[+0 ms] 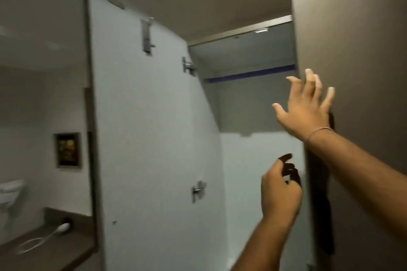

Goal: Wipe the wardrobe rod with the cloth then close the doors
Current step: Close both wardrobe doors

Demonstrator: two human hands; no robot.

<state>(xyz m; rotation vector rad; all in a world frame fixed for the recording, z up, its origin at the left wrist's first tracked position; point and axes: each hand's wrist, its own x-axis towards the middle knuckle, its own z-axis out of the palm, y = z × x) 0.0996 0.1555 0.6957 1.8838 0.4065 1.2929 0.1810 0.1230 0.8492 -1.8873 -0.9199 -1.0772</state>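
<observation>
Dim room; wardrobe doors (149, 116) open, right hand (308, 105) near door edge.

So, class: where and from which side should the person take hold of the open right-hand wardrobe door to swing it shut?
Hold the right door by its free vertical edge, from the side facing the opening. The right hand is already spread there, fingers at the edge. The dark handle strip lower down also offers a hold.

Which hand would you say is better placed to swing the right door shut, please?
Probably the right hand: it is raised, fingers spread, at the right door edge. The left hand sits lower, curled, in the opening.
</observation>
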